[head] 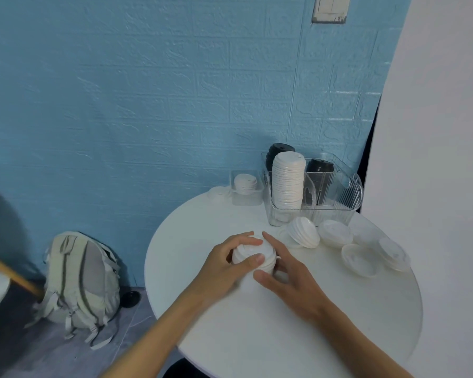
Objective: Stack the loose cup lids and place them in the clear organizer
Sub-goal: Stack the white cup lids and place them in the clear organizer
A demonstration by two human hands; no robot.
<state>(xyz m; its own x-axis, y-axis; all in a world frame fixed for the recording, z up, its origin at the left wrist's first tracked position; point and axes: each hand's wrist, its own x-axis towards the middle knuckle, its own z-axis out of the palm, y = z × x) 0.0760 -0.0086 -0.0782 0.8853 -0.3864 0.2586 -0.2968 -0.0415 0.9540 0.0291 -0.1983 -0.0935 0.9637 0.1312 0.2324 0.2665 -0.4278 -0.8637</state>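
Lid stack (253, 256) upright, gripped by both hands.

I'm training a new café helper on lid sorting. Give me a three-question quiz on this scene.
1. True or false: both hands grip the small lid stack on the table.
2. Which colour is the tallest stack in the organizer? A) black B) white C) blue
3. Fill in: the loose lids lie on the table in front of the ____.

Key: 1 true: the left hand and right hand curl round it. 2 B, the white stack. 3 organizer.
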